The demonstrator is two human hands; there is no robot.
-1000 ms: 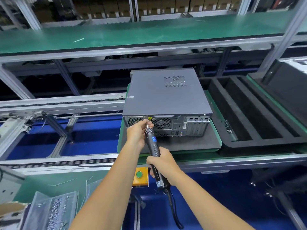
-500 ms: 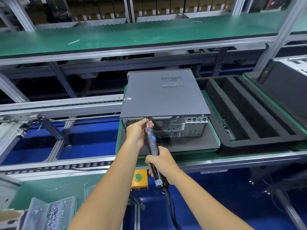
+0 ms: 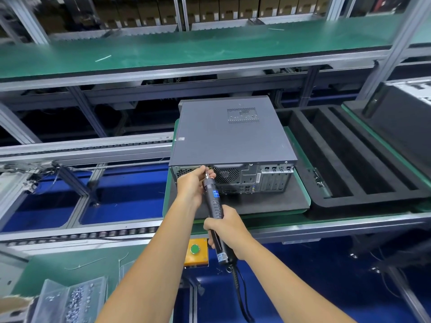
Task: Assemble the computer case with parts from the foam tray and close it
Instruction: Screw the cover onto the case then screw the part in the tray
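Note:
A grey computer case (image 3: 229, 136) lies flat on a black foam pad (image 3: 268, 201), its lid on and its rear panel facing me. My right hand (image 3: 227, 229) grips the black body of an electric screwdriver (image 3: 213, 199). The tool's tip meets the top left of the rear panel. My left hand (image 3: 193, 185) pinches the screwdriver's bit end right at the panel. A black foam tray (image 3: 345, 201) with long slots lies to the right of the case.
A clear bin of screws (image 3: 70, 301) sits at the lower left. An orange box with a green button (image 3: 196, 251) hangs under the conveyor rail. Another dark case (image 3: 401, 127) stands at the far right. A green shelf (image 3: 186, 52) runs across the back.
Both hands and the screwdriver stay at the same spot on the rear panel. Only the camera has shifted slightly.

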